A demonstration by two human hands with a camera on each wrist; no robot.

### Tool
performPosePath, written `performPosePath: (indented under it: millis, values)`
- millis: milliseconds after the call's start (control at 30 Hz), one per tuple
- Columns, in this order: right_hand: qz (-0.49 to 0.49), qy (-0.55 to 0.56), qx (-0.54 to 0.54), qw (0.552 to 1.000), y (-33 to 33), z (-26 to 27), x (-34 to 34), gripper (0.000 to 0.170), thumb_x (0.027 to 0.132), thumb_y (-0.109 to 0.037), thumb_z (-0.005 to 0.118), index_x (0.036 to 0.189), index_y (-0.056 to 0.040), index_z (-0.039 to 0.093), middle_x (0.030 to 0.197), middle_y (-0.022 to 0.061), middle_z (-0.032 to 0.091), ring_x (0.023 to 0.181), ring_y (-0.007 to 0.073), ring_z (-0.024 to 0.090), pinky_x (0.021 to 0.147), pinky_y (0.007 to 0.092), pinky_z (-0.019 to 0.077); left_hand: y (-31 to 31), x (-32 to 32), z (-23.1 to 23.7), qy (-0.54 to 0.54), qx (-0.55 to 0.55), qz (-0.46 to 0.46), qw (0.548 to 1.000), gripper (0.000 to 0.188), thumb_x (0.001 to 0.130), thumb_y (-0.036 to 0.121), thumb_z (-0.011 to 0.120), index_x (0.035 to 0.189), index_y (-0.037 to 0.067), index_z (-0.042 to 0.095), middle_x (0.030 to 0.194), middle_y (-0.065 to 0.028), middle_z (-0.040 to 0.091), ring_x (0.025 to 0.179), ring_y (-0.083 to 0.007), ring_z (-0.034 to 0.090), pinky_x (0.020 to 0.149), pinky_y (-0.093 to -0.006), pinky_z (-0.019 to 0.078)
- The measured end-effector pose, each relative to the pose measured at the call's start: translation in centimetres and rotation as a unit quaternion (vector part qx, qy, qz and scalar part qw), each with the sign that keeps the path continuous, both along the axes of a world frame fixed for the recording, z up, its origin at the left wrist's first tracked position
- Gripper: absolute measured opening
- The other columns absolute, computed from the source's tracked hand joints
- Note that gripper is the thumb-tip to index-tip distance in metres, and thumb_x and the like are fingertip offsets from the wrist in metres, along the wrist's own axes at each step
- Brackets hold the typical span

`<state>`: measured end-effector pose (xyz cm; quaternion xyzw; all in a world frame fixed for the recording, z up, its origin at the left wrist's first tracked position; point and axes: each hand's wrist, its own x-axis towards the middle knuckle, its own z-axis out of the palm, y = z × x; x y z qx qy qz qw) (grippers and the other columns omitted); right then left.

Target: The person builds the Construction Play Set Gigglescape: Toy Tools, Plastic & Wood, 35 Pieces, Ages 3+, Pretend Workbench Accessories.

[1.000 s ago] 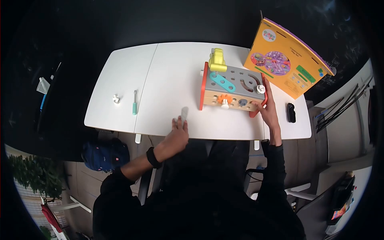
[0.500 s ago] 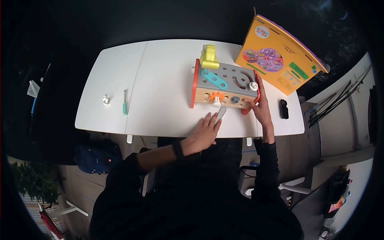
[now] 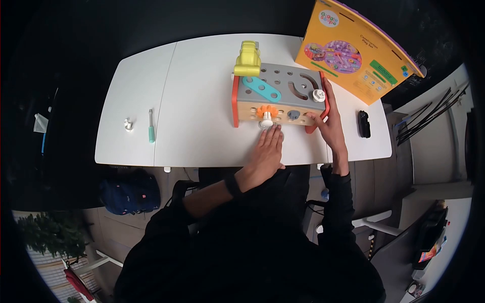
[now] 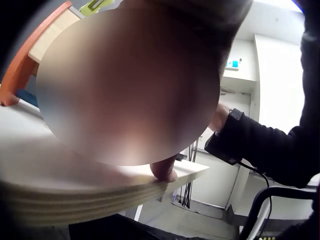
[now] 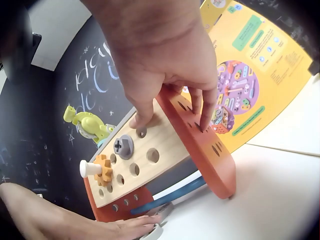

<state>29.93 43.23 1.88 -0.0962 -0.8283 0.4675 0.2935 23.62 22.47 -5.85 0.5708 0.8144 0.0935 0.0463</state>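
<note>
A wooden toy workbench (image 3: 283, 106) with a grey top and red ends stands on the white table. My right hand (image 3: 333, 129) grips its right end, thumb on the wooden front and fingers over the red end panel (image 5: 200, 145). Palm down at the bench's front, my left hand (image 3: 267, 151) has its fingers extended over a pale grey piece (image 5: 159, 229), mostly covered by them. Just beyond the fingertips, a white peg (image 3: 267, 120) sticks out of an orange gear (image 3: 268, 109). A grey bolt (image 3: 293, 115) sits to its right.
On the bench top are a yellow piece (image 3: 248, 60), a turquoise strip (image 3: 261, 89) and a white bolt (image 3: 318, 95). A turquoise-handled screwdriver (image 3: 151, 132) and white piece (image 3: 128, 124) lie left; behind right stands a yellow box (image 3: 348, 50), near a black object (image 3: 364, 124).
My left hand has slid the pale grey piece rightward along the table to the bench's front, where the fingers now cover it. My right hand keeps its grip on the bench end.
</note>
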Motion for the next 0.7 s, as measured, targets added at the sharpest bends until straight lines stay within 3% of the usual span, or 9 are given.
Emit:
performPosePath:
  millis: [333,700]
  values:
    - [-0.006,-0.008,0.002,1.0,0.3,-0.5,-0.1,0.094,0.078,-0.004,0.076,0.156,-0.0083,0.022,0.159,0.0144,0.03,0.146,0.0286,0.031,0.12,0.0427,0.0297,3.9,0.0,-0.5,-0.061,0.039,0.017,0.997,0.097,0.084,0.047,0.071,0.148,-0.011,0.028,0.155,-0.028,0.029,0.148,-0.0383,0.021,0.121,-0.0518,0.017]
    - [-0.008,-0.008,-0.002,1.0,0.6,-1.4,-0.2,0.094,0.079,-0.009,0.077,0.156,-0.0068,0.023,0.159,0.0163,0.03,0.146,0.0292,0.032,0.119,0.0434,0.0299,2.5,1.0,-0.8,-0.053,0.065,0.005,0.996,0.095,0.084,0.044,0.071,0.148,-0.01,0.027,0.157,-0.0262,0.025,0.15,-0.0362,0.018,0.12,-0.053,0.0176]
